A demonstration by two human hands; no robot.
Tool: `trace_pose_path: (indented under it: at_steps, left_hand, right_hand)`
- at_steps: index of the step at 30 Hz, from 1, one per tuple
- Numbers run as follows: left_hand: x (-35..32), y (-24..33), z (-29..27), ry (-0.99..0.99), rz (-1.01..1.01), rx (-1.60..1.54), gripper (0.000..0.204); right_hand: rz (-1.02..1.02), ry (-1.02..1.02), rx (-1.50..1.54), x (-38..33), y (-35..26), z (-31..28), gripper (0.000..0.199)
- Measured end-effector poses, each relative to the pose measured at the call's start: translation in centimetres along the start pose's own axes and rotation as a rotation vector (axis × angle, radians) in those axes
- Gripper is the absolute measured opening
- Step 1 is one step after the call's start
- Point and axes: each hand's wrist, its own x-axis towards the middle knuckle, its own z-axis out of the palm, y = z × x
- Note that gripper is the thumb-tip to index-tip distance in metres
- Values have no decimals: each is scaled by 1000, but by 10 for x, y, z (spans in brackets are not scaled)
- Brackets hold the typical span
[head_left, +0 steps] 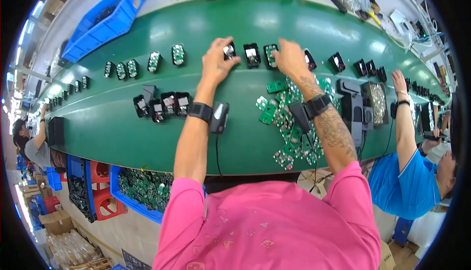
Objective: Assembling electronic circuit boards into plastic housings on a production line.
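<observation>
The two hands are apart over the desk, with a black case standing between them, touched by neither. The left hand has its thumb and fingers around another case, just left of that one. The right hand has its fingertips at the edge of a case holding a green board; whether they are clamped on it I cannot tell. Farther left, more board-filled cases stand in a line. Nearer the body, a cluster of cases lies left of the left forearm, and a heap of loose boards spreads beside and under the right forearm. A blue bin sits at the far left.
</observation>
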Motion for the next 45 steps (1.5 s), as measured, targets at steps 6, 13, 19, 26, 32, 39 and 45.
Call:
trace_pose_path:
  at_steps: [6, 13, 19, 26, 32, 39, 45]
  left_hand:
    - [-43, 13, -30, 275, -378, -701, 49]
    - [-152, 85, -48, 160, -773, -2028, 50]
    - [-204, 123, -59, 5, -935, -1920, 48]
    - [-219, 119, -74, -144, -868, -1342, 37]
    - [-217, 137, -81, -108, -775, -1326, 40]
    - [-231, 133, -84, -137, -766, -1291, 41]
    - [-225, 145, -70, -195, -705, -1257, 37]
  right_hand:
    - [-380, -222, 52, -172, -29, -85, 21]
    - [-43, -357, 54, -285, -12, -74, 24]
    - [-65, -319, 195, -275, -19, -64, 35]
    - [-214, -452, 0, -262, -21, -68, 39]
    - [-161, -285, 130, -240, -12, -59, 32]
    - [307, -449, 737, -251, 16, -92, 32]
    - [306, -387, 770, -284, 29, -47, 34]
